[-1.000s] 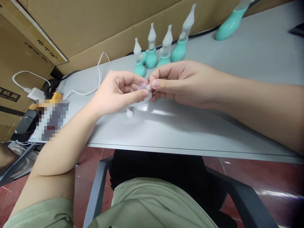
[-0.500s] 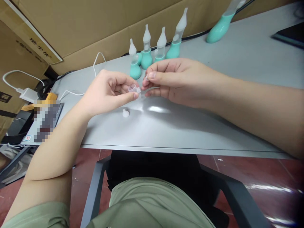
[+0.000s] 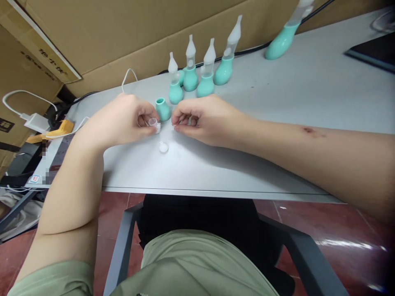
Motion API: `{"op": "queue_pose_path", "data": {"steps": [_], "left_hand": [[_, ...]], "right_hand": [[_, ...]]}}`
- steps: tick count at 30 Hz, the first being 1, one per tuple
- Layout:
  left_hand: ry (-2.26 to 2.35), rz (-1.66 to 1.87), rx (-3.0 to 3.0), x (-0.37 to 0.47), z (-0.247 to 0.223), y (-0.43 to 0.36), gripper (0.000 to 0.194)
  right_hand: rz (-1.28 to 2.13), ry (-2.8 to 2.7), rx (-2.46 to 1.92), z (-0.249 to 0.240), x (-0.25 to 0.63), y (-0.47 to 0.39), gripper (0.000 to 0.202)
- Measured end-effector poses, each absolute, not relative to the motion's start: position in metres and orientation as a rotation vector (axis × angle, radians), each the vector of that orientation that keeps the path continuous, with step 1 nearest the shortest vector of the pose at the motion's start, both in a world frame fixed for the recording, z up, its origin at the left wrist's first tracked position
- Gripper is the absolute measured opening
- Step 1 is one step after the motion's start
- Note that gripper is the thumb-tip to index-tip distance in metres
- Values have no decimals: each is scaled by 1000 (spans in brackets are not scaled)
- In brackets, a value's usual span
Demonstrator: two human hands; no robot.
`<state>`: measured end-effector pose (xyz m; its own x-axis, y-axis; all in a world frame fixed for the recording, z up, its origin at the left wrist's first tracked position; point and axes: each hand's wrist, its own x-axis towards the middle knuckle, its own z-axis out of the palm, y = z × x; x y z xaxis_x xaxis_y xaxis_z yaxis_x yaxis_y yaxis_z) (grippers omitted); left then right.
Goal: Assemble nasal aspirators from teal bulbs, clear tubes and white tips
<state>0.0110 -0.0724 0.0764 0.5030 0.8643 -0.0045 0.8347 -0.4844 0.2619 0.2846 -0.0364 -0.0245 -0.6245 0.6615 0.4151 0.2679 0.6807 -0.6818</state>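
Between the fingertips and thumb of my left hand (image 3: 135, 121) is a small clear plastic piece (image 3: 154, 124). My right hand (image 3: 205, 119) is closed in a pinch just to the right, its fingertips low over the table; whatever they hold is too small to make out. Between the hands, slightly behind them, stands a teal bulb (image 3: 163, 109) with an open top. A small round white translucent piece (image 3: 163, 147) lies on the table in front. Behind my hands stand several teal bulbs with clear tubes and white tips, one of them (image 3: 175, 88) nearest the open bulb.
Another teal bulb with a clear tube (image 3: 281, 41) lies at the back right, near a dark flat object (image 3: 373, 52). At the left are a white plug (image 3: 38, 122), cables and a yellow object (image 3: 61, 129). Cardboard (image 3: 123, 33) stands behind the grey table (image 3: 191, 176).
Both hands have moved left and toward me, with the clear piece still in my left hand. The open teal bulb has come into view between them.
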Motion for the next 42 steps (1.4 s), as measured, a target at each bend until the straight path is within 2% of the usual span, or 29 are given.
{"op": "queue_pose_path", "data": {"steps": [6,10,15,19,27,29,32,35,38,42], "left_hand": [[1434,91,2456,11,70,-66,18],[1456,60,2434,7,73,-65,25],[1495,285,2487,-1,91,-82,36],[1277,444,2467,3,100,-98,30],[1168,63,2525,19,75,-90,14],[1140,59,2544,20,75,-90,16],[1091,250,2522,21,77,-96,16],[1095,754,2310,25,75,-99,11],[1054,1137,2116,30,61,-91,35],[1097,1225,2024,32,35,-72,52]], "right_hand": [[588,-2379,-732,-28,280,-28,17],[606,-2386,-742,-28,283,-28,16],[627,-2355,-827,-25,292,-34,17],[650,-2322,-765,-24,296,-36,16],[664,-2258,-698,-23,304,-38,12],[691,-2235,-696,-22,306,-39,10],[807,-2158,-688,-18,306,-43,6],[1031,-1973,-655,-12,305,-46,13],[1228,-1777,-561,-6,304,-50,21],[1298,-1617,-458,-4,302,-52,35]]}}
